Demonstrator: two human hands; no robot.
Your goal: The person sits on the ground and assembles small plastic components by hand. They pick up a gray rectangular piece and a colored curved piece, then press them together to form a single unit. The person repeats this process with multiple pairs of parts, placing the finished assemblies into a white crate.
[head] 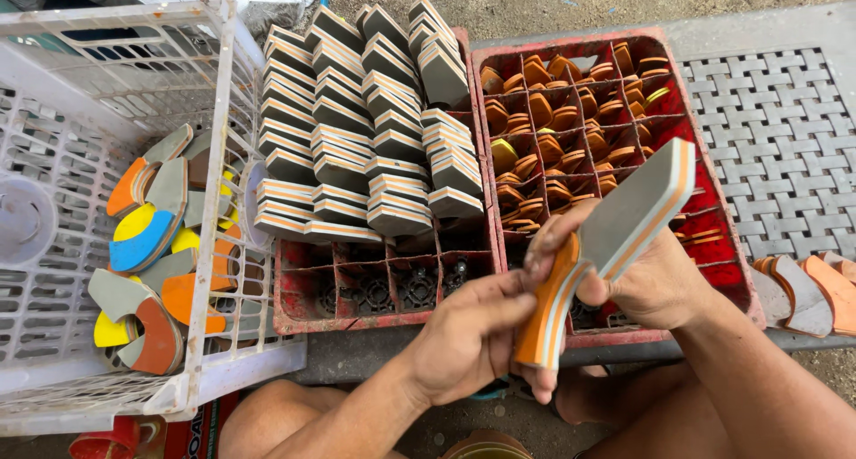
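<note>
- Here, head view: layered foam piece [615, 245], knife-like shape, grey face, edge striped orange, white and grey; broad grey end points up right, narrow orange end points down.
- Held in the air over the near edge of the right red crate [713, 178], both hands on it.
- Left hand [473, 334] closed around the narrow orange lower end, fingers wrapped along its edge.
- Right hand [646, 276] grips the middle from behind, thumb on the grey face.
- Right red crate: plastic, divided into cells, filled with small orange rounded foam offcuts [553, 133], a few yellow.
- Left red crate [383, 312]: stacked grey wedge blocks [374, 129] with the same striped edges, leaning in rows; front cells bare.
- White plastic basket [98, 84] far left, lattice walls, tipped; holds curved foam scraps [156, 254] in grey, orange, yellow, blue.
- Woven grey mat [785, 138] at right; curved orange and grey pieces [807, 289] lie on its near edge.
- Nothing blocks the held piece; it hides part of the right crate.
</note>
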